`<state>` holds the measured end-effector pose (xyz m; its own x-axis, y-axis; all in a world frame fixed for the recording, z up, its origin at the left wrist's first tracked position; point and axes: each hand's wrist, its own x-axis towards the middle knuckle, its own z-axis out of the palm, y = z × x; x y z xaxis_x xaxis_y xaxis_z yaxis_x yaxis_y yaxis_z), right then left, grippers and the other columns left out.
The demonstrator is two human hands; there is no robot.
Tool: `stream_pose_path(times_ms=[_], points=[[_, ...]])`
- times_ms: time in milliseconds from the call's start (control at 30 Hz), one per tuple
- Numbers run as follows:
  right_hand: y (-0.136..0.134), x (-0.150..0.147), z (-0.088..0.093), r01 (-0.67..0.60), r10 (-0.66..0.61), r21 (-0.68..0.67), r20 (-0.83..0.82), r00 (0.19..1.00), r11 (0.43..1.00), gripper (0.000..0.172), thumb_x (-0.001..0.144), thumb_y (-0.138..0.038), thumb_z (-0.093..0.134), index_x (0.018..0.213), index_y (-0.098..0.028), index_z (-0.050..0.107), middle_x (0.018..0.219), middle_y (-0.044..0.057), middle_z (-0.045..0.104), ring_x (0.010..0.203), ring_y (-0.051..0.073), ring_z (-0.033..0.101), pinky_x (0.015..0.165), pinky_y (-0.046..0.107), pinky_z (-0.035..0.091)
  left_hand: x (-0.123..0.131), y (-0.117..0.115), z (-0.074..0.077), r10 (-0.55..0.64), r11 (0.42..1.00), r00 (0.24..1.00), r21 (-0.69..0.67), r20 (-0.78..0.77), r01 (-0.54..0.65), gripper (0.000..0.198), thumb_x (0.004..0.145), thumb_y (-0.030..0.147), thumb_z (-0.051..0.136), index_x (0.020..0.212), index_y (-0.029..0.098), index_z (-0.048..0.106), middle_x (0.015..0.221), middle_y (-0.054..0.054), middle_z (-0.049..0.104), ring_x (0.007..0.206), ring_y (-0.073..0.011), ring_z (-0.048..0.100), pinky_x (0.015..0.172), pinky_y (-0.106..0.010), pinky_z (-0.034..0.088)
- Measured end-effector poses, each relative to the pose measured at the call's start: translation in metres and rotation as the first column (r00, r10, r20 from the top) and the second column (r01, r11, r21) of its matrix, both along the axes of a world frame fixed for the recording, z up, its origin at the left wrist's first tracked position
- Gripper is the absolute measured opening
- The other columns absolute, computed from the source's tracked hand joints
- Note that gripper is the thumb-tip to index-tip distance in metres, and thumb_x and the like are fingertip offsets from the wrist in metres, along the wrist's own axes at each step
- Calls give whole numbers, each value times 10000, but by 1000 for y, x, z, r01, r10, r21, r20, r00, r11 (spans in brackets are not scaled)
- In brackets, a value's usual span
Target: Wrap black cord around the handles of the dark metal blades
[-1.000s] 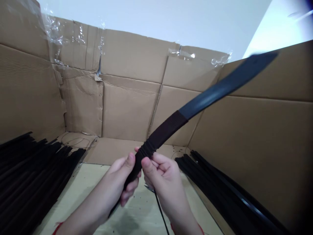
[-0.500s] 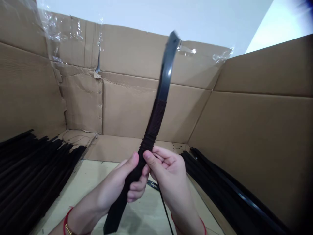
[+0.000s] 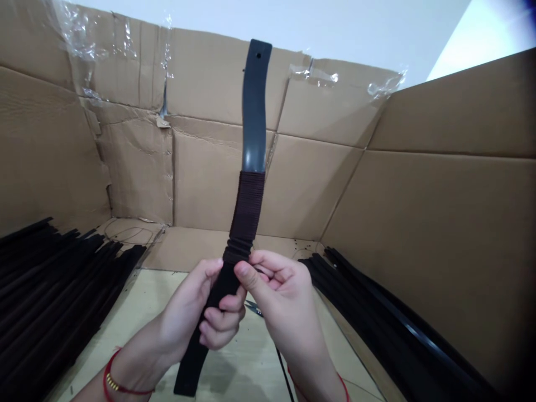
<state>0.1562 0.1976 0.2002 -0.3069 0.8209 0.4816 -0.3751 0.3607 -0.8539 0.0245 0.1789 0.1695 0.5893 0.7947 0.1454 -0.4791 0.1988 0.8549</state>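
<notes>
A long, curved black strip (image 3: 254, 106) with a small hole near its top end stands nearly upright before me. Dark brown cord (image 3: 249, 206) is wound tightly round its middle, with a few looser, thicker turns at the lower end of the winding. My left hand (image 3: 209, 307) is closed round the strip below these turns, thumb at their edge. My right hand (image 3: 280, 301) pinches at the right edge of the lowest turns; its fingertips are partly hidden. A loose dark cord end (image 3: 285, 371) hangs down below my right hand.
Small scissors or snips (image 3: 253, 307) lie on the pale tabletop (image 3: 159, 296), partly behind my right hand. Many black strips (image 3: 62, 301) lie piled at left, more dark strips (image 3: 377, 312) at right. Taped cardboard walls (image 3: 209, 167) enclose the back and sides.
The strip's upper end has swung left and its broad face has turned toward me. Both hands have shifted slightly left with it, keeping their hold.
</notes>
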Motion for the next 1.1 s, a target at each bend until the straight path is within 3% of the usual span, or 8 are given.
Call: stream_pose_path(times_ms=[200,433,567,767,833,900,1000,1100], points=[[-11,12,3,96,-97,108,0,995,989,114,735,-171,726,639,-151,668,504,-13,602,411,86,569,369,128,427,9,-4,-9,-83,994,994,66,-77,89,609,809,771,337,608,196,328,442,108,167,360,-28,80,347,-177,48],[-6,9,2,74,-77,85,28,997,994,163,728,-228,749,617,-143,666,540,5,590,476,81,514,436,148,415,-1,-3,-6,-17,997,987,67,-161,28,600,833,744,335,595,193,314,457,106,164,382,-29,74,363,-178,49],[1,10,2,-114,113,50,32,993,992,134,704,-251,805,765,-152,739,615,6,601,514,73,481,494,166,416,-4,-2,-6,-73,996,990,42,-123,79,618,840,747,313,564,193,329,426,97,183,340,-29,123,331,-174,84],[10,14,-5,-362,360,39,49,932,931,307,779,-418,751,906,-138,747,503,-68,315,415,17,134,376,165,90,0,-1,-12,-262,965,963,6,67,262,674,868,745,258,561,172,435,391,76,228,292,-57,219,294,-183,175],[11,13,-6,-230,227,67,51,973,971,282,806,-411,724,837,-131,726,506,-58,337,409,25,188,375,172,129,1,-2,-9,-164,986,985,20,-61,166,699,856,768,262,628,149,494,437,56,318,336,-65,310,343,-181,265],[11,11,-7,-56,51,101,48,998,993,287,834,-400,695,758,-123,691,508,-53,336,420,36,227,383,182,164,0,-4,-3,176,975,956,175,-236,-137,642,863,730,359,673,137,520,490,25,429,417,-69,403,437,-175,345],[14,9,-8,-30,26,97,40,999,995,308,828,-424,697,785,-119,691,510,-68,270,443,38,180,399,191,121,-1,-7,4,600,785,750,384,-279,-486,503,892,590,501,671,139,517,468,26,460,443,-60,409,478,-153,332],[14,7,-8,-180,180,19,32,983,983,349,794,-437,728,952,-125,717,484,-88,251,426,36,160,405,190,121,0,-7,4,328,943,904,150,-276,-296,563,913,655,347,670,169,495,383,73,313,318,-63,246,354,-180,229]])
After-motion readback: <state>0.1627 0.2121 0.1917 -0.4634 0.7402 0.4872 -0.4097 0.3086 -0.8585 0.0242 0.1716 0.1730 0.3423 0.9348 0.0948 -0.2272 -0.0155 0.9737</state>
